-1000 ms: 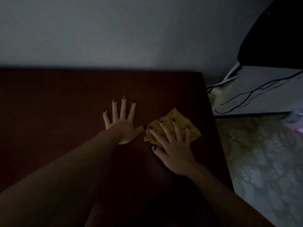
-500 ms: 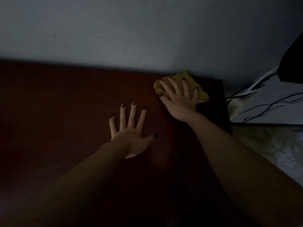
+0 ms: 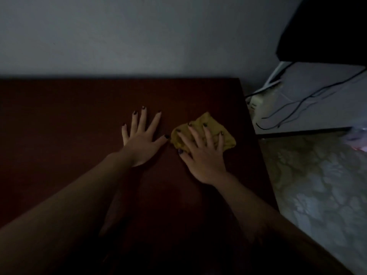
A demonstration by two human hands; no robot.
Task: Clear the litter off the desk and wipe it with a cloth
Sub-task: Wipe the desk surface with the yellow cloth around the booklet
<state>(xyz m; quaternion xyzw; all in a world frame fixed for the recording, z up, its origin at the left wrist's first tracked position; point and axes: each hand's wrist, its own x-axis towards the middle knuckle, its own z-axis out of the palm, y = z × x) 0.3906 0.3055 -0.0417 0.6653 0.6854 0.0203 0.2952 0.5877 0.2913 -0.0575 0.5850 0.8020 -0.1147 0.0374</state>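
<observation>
A dark reddish-brown desk point(image 3: 59, 126) fills the lower left of the dim view. A crumpled yellow cloth point(image 3: 210, 124) lies on it toward the right side, a little in from the right edge. My right hand point(image 3: 202, 153) presses flat on the cloth with straight, spread fingers, covering its near half. My left hand point(image 3: 142, 139) rests flat on the bare desk just left of the cloth, fingers spread, thumb tip close to the cloth. No litter shows on the desk.
A grey wall point(image 3: 139, 36) runs behind the desk. To the right stands a white surface point(image 3: 317, 96) with black cables point(image 3: 297, 108) and a white power strip point(image 3: 256, 102). A black object point(image 3: 327, 26) sits at top right. Patterned floor point(image 3: 317, 185) lies beyond the desk's right edge.
My right hand slid the cloth from the middle right of the desk up to the back edge, then back toward me. My left hand stayed flat on the desk.
</observation>
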